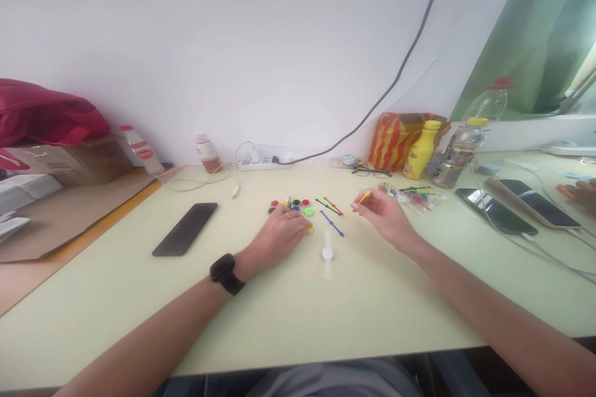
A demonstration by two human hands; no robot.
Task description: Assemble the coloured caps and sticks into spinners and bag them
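Note:
My left hand [275,236], with a ring and a black watch on its wrist, is low over a cluster of small round coloured pieces. A yellow round piece [309,229] shows between its thumb and forefinger; its other fingertips are partly hidden. Close by are a green round piece [308,211], a red one [305,203] and several others. In a pinch, my right hand [384,217] holds a yellow arrow-shaped spinner pointer [365,196] just above the table. Between the hands lie a blue pointer [332,223], a black one [327,205] and a red one [334,206].
A white round piece [327,254] sits nearer me. At left lies a black phone [185,229]. Behind my right hand are a plastic bag of parts [421,198], glasses [371,172], and bottles [421,150]. Two phones with cables [496,211] lie right; another person's hand [584,193] shows beyond.

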